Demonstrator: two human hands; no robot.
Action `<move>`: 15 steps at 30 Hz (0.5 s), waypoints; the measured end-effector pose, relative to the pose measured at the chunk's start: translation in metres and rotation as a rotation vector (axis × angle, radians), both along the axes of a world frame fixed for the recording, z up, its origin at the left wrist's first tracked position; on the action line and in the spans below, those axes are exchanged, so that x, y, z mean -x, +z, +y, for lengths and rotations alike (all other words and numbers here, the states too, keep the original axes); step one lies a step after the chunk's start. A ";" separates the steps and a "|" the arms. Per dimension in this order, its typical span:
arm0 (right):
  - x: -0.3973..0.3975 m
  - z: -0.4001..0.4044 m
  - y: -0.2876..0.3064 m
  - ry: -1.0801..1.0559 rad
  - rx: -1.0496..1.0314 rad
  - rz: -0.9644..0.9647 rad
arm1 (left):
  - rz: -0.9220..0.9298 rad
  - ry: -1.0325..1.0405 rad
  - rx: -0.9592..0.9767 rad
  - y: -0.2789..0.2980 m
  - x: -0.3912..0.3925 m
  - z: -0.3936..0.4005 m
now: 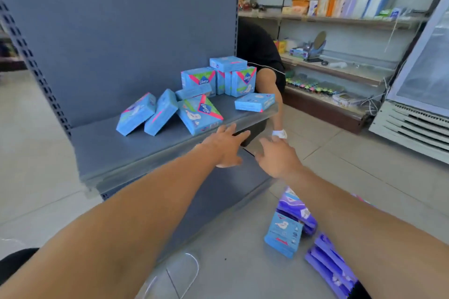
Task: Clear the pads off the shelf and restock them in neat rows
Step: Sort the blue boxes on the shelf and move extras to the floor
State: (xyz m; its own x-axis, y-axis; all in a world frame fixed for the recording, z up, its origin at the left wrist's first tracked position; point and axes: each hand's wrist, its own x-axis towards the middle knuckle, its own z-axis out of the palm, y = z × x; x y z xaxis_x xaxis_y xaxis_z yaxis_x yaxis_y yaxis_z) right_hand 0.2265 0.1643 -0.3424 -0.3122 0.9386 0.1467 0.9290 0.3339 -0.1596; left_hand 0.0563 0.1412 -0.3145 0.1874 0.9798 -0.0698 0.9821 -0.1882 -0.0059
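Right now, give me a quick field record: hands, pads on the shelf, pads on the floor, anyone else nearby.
left hand: open, fingers reaching over the shelf's front edge, holding nothing
right hand: open, just past the shelf corner, holding nothing
shelf: grey metal, one tier in use
blue pad packs: jumbled on the shelf, some leaning, some stacked at the back right
flat blue pack: lying at the shelf's right edge
floor: one blue pack leaning on purple pad packs
other person: crouched behind the shelf
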 end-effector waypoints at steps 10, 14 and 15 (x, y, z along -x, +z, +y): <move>0.120 -0.023 0.066 0.220 0.007 0.070 | 0.055 0.326 -0.097 0.060 0.140 -0.067; 0.154 -0.031 0.066 0.270 0.032 0.128 | 0.040 0.398 -0.088 0.065 0.173 -0.087; 0.162 -0.032 0.065 0.274 0.052 0.153 | 0.032 0.403 -0.090 0.066 0.178 -0.089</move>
State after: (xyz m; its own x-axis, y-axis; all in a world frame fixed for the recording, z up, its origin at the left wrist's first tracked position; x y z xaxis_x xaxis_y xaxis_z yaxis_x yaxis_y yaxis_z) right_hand 0.0650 0.1328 -0.2770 -0.5329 0.8299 0.1652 0.7693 0.5565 -0.3139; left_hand -0.1212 0.0517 -0.2481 -0.2139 0.9767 0.0200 0.9761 0.2145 -0.0361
